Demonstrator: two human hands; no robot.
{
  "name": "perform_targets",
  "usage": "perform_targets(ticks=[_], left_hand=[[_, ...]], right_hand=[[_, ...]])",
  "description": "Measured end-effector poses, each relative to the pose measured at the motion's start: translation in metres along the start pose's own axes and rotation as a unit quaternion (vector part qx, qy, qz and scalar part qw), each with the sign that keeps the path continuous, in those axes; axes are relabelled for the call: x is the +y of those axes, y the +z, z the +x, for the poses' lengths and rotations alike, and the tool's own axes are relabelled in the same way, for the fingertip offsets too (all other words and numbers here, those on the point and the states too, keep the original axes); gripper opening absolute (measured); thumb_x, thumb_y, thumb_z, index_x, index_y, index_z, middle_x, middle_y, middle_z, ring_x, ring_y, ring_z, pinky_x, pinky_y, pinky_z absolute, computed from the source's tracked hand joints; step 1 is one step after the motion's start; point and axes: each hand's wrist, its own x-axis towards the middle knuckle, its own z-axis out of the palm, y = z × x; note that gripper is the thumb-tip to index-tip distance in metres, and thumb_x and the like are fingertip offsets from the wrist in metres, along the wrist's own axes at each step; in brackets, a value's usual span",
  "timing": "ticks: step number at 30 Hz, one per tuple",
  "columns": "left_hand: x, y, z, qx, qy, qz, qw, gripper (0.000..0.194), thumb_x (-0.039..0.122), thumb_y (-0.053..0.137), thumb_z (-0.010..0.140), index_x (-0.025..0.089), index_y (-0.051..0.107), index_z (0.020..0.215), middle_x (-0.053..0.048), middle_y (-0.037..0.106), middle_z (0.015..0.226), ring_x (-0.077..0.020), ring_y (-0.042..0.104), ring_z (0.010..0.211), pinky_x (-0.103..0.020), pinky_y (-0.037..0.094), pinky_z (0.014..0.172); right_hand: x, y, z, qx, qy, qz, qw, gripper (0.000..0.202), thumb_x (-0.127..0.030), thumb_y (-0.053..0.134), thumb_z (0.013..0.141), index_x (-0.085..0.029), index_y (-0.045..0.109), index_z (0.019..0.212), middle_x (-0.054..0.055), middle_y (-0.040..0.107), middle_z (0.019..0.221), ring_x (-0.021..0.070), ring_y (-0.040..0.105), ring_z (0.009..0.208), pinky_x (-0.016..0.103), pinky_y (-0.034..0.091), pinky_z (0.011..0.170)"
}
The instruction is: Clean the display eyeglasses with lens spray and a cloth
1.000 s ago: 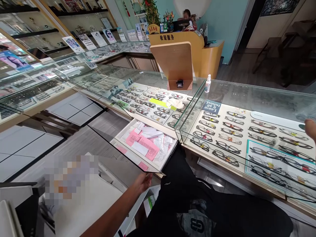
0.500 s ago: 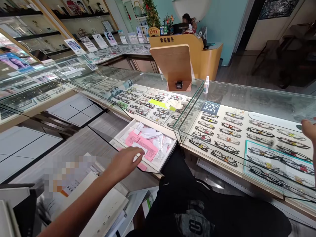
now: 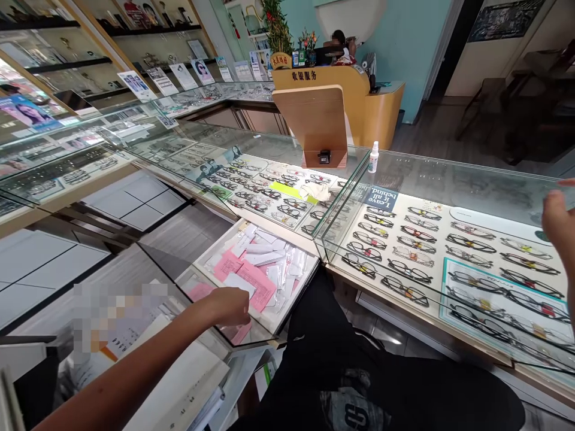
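My left hand [image 3: 230,304] is closed at the front edge of a pulled-out drawer [image 3: 282,317], fingers curled down over it. Inside the drawer lie pink printed slips [image 3: 257,284], a blank white card [image 3: 239,282], white paper packets and clear plastic sleeves [image 3: 294,263]. At the right edge of the view, my right hand [image 3: 559,218] is above the glass display case [image 3: 476,176]. It is partly cut off, its visible fingers are apart, and I see nothing in it.
Rows of eyeglasses [image 3: 408,269] lie under the glass. A small white spray bottle [image 3: 374,158] and a wooden-backed stand [image 3: 312,120] are on top. Stacked papers and boxes [image 3: 179,383] sit at lower left. Another person [image 3: 344,45] is behind the far counter [image 3: 327,78].
The drawer has come farther out toward me, together with my left hand, whose fingers have curled in. My right hand has risen slightly and shows more.
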Motion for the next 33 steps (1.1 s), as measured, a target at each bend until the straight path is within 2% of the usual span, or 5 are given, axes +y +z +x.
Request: perform_targets(ticks=[5,8,11,16,33], left_hand=[[0.012,-0.008,0.020,-0.093,-0.017,-0.020,0.995,0.039,0.030,0.088,0.051,0.024,0.052,0.038,-0.004,0.053,0.041,-0.0288,0.057,0.039,-0.044,0.052,0.064],[0.023,-0.011,0.044,-0.092,0.002,-0.042,0.995,0.037,0.036,0.089,0.054,0.024,0.057,0.041,-0.004,0.055,0.042,-0.0265,0.059,0.041,-0.040,0.051,0.063],[0.033,-0.010,0.073,-0.055,0.036,-0.064,0.996,0.037,0.034,0.091,0.053,0.024,0.057,0.040,-0.004,0.054,0.041,-0.0226,0.053,0.044,-0.038,0.049,0.065],[0.041,-0.003,0.116,0.010,0.064,-0.110,0.992,0.039,0.022,0.088,0.053,0.025,0.053,0.037,-0.002,0.043,0.038,-0.0210,0.045,0.046,-0.042,0.052,0.073],[0.046,0.001,0.137,-0.027,0.127,-0.003,0.992,0.041,0.023,0.087,0.069,0.023,0.056,0.042,-0.003,0.050,0.043,-0.0214,0.049,0.045,-0.038,0.047,0.070]], right_hand=[[-0.144,-0.083,-0.114,-0.356,-0.229,0.354,0.834,0.025,-0.051,0.055,0.107,-0.037,0.074,0.114,0.009,0.077,0.112,0.0312,0.071,0.098,0.045,0.059,0.086],[-0.198,-0.065,-0.232,-0.604,-0.315,0.437,0.587,0.026,-0.034,0.055,0.107,-0.036,0.078,0.118,0.005,0.079,0.119,0.0270,0.074,0.104,0.040,0.057,0.091],[-0.229,-0.007,-0.332,-0.730,-0.257,0.416,0.477,0.025,-0.017,0.059,0.098,-0.027,0.081,0.103,0.002,0.079,0.101,0.0223,0.073,0.098,0.034,0.052,0.091],[-0.247,0.059,-0.412,-0.771,-0.222,0.376,0.463,0.015,-0.008,0.068,0.085,-0.022,0.073,0.084,0.000,0.072,0.093,0.0155,0.064,0.080,0.026,0.050,0.075],[-0.239,0.072,-0.468,-0.730,-0.257,0.298,0.559,0.046,-0.052,0.056,0.105,-0.023,0.063,0.070,0.000,0.058,0.065,0.0188,0.061,0.069,0.031,0.039,0.069]])
